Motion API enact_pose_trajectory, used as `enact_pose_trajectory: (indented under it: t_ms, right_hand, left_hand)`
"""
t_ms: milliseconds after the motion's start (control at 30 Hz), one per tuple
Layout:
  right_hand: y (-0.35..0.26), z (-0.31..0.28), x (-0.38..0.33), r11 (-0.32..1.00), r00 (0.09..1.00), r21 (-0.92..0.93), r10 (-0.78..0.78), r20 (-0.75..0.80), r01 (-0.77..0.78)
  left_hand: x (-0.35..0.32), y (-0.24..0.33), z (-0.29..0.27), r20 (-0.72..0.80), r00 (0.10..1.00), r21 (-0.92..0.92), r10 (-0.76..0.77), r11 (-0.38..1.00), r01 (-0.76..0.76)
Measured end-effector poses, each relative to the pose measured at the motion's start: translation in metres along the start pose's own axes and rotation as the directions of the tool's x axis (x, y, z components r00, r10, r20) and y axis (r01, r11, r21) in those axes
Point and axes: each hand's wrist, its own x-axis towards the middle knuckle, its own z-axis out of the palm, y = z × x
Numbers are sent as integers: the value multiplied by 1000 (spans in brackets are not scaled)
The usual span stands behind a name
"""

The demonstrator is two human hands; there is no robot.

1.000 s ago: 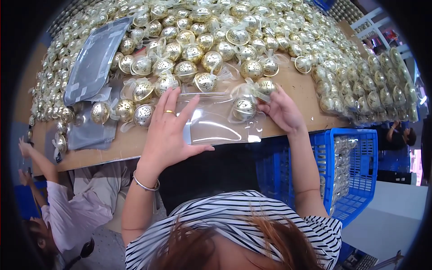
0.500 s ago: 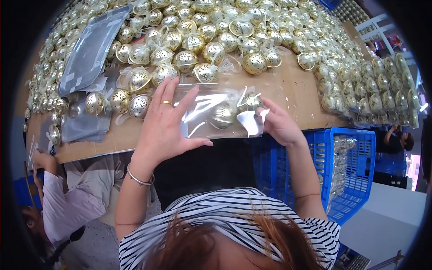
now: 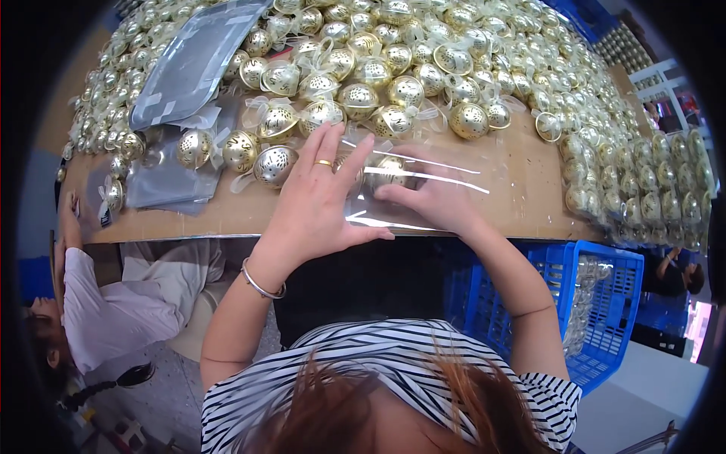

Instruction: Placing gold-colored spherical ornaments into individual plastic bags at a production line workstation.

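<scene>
Baubles point(image 3: 469, 121) crowd the back of the surface point(image 3: 529, 174). Over on the left, a tray point(image 3: 193, 68) lies among them, a bag stack point(image 3: 170, 183) just before it. Packs point(image 3: 643, 189) stand at the right end. A bag point(image 3: 370, 210) sits mid-front; below, rightward, a crate point(image 3: 563, 261) holds more.

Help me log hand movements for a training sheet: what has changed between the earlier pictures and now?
The right hand has moved left from the clear plastic bag's right end and now appears inside it. Two gold pierced ball ornaments have moved left, toward the left hand. That hand stays spread on the bag; the blue crate stays put.
</scene>
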Motion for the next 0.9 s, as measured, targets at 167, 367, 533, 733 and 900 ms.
enact_pose_trajectory:
  t_ms: [167,367,533,733,900]
  right_hand:
    - [20,-2,0,995,995,84,-58,79,52]
    - [61,-25,-31,714,995,700,-60,82,-15]
    - [113,-66,-53,547,996,837,-74,43,4]
    - [79,-61,-32,648,993,755,8,122,-98]
    - [48,-21,-17,694,976,719,183,-121,-41]
  left_hand:
    - [0,-1,0,-18,1000,-27,-19,999,19]
    - [0,-1,0,-23,999,-25,-33,999,32]
    - [0,-3,-3,-19,1000,-50,-11,999,10]
    - [3,-3,-2,-21,1000,-53,20,998,-21]
    - [3,-1,0,-28,999,2,-27,1000,27]
